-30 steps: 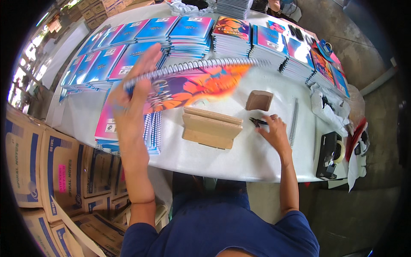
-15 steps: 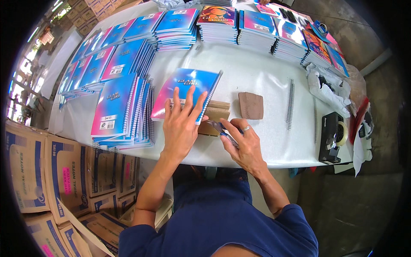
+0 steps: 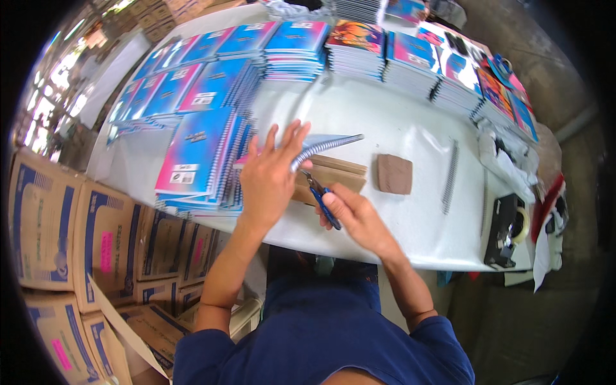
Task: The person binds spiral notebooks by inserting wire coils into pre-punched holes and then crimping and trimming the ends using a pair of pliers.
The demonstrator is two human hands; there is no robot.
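My left hand (image 3: pixel 271 176) grips a spiral notebook (image 3: pixel 312 140), its fingers spread across the cover and the thumb near the lower end of the coil. The notebook is tilted, so its coil edge shows and its cover is mostly hidden. In my right hand (image 3: pixel 359 221) are blue-handled wire cutters (image 3: pixel 319 194), their jaws close to the lower end of the coil. Brown folded cardboard (image 3: pixel 337 172) lies on the table under the notebook. To its right is a brown square block (image 3: pixel 394 174).
Stacks of blue and pink notebooks (image 3: pixel 196 154) stand on the left and along the far side. Loose wire coils (image 3: pixel 450 176) lie to the right, near a black tape dispenser (image 3: pixel 504 231) and crumpled white plastic (image 3: pixel 507 151). Cardboard boxes (image 3: pixel 106 250) are piled at lower left.
The notebook has tipped from lying face up to showing its coil edge. The cutters have turned, and more of their handles shows. The whole view has shifted slightly.
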